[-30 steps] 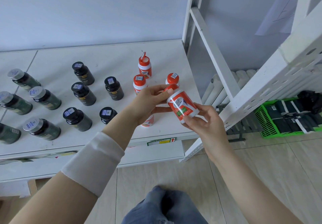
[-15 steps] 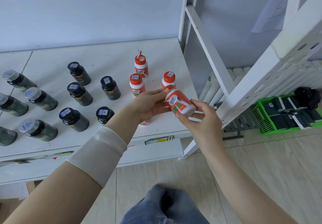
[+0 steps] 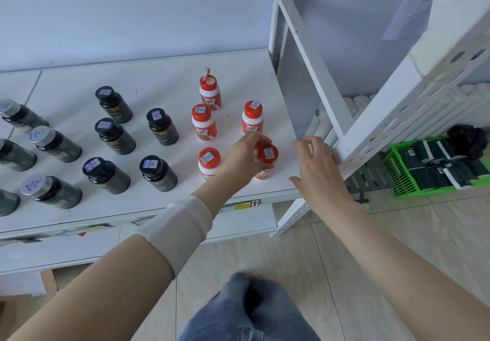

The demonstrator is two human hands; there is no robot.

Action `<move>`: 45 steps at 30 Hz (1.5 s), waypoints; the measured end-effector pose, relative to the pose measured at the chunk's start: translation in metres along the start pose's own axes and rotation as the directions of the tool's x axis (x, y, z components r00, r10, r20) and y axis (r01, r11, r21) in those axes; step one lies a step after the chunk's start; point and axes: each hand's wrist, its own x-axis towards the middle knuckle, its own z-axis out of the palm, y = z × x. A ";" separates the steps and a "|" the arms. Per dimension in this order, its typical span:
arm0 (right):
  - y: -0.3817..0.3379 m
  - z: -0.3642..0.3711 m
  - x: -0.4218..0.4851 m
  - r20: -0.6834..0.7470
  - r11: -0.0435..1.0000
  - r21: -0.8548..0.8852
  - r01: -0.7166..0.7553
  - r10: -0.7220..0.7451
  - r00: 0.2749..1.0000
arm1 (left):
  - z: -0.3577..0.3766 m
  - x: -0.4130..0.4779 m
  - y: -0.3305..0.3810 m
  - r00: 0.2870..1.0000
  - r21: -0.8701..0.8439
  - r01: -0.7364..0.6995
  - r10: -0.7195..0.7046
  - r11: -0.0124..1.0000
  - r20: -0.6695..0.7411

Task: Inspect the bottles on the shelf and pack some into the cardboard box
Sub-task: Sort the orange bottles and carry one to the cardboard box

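Bottles are sitting all over the white shelf (image 3: 79, 81), and the one getting attention right now is a red-capped bottle (image 3: 266, 161) standing upright near the shelf's front right corner. The left hand (image 3: 245, 156) is gripping it, fingers wrapping around the side just under the cap, with a barcode sticker showing on top of the cap. The right hand (image 3: 316, 167) is hanging just beside it to the right, fingers spread loose and holding nothing, not touching the bottle. A white sleeve (image 3: 177, 232) is bunching partway up the left forearm. Four more red-capped ones are standing close by: one at the front (image 3: 209, 162) just left of the held one, two in the middle row (image 3: 203, 122) and (image 3: 252, 116), and one at the back (image 3: 210, 93) with its flip lid popping open. Left of those, five black-lidded dark bottles (image 3: 161, 126) are lining up in loose rows, and further left some silver-lidded dark bottles (image 3: 54, 144) are running off the edge of the view. Off to the right on the floor, a green crate (image 3: 392, 179) is holding dark flat packs. Blue jeans (image 3: 246, 311) are showing at the bottom. Can't see the cardboard box clearly anywhere.
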 end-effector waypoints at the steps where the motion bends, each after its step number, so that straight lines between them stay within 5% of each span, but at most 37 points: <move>1: 0.001 0.000 0.001 0.016 0.999 -0.034 0.007 -0.007 1.000 | 0.003 0.001 -0.001 1.000 -0.003 0.007 -0.007 1.000 -0.020; 8: 0.005 -0.005 0.004 0.018 0.996 -0.074 0.056 -0.055 0.998 | 0.013 0.002 0.006 0.998 0.015 0.038 -0.038 0.999 -0.045; 14: -0.006 -0.012 0.000 -0.059 0.994 0.055 0.098 -0.094 0.994 | -0.025 -0.020 -0.012 0.981 0.289 0.008 0.048 0.957 -0.189; 17: -0.018 -0.009 0.003 -0.103 0.991 0.069 0.116 -0.109 0.989 | -0.049 -0.033 -0.041 0.990 0.404 0.069 -0.012 0.912 -0.142; 21: -0.041 -0.005 0.005 -0.145 0.985 0.095 0.145 -0.130 0.981 | -0.057 -0.037 -0.058 0.995 0.231 0.086 -0.070 0.969 -0.077; 25: -0.064 -0.003 0.006 -0.126 0.952 0.285 0.109 -0.075 0.989 | -0.083 -0.034 -0.061 0.967 -0.124 0.237 -0.246 0.964 -0.069; 30: -0.091 -0.001 0.004 -0.040 0.789 0.610 -0.075 0.125 0.991 | -0.114 -0.038 -0.063 0.870 -0.569 0.477 -0.451 0.670 0.198; 33: -0.100 0.000 0.006 -0.021 0.728 0.675 -0.116 0.176 0.984 | -0.124 -0.036 -0.068 0.821 -0.719 0.550 -0.436 0.426 0.369; 35: -0.103 -0.001 0.009 -0.012 0.694 0.708 -0.131 0.197 0.980 | -0.129 -0.034 -0.071 0.815 -0.749 0.559 -0.402 0.356 0.418; 37: -0.104 -0.003 0.011 -0.002 0.658 0.739 -0.141 0.211 0.977 | -0.133 -0.034 -0.070 0.835 -0.750 0.542 -0.343 0.379 0.430; 40: -0.104 -0.006 0.015 0.083 0.557 0.808 -0.191 0.213 0.973 | -0.138 -0.035 -0.067 0.894 -0.689 0.445 -0.241 0.572 0.377; 43: -0.109 -0.006 0.011 0.338 0.295 0.888 -0.352 0.098 0.936 | -0.142 -0.039 -0.058 0.950 -0.685 0.291 -0.118 0.668 0.288; 45: -0.114 -0.003 0.007 0.383 0.131 0.915 -0.382 0.024 0.924 | -0.141 -0.043 -0.051 0.972 -0.733 0.199 -0.037 0.651 0.232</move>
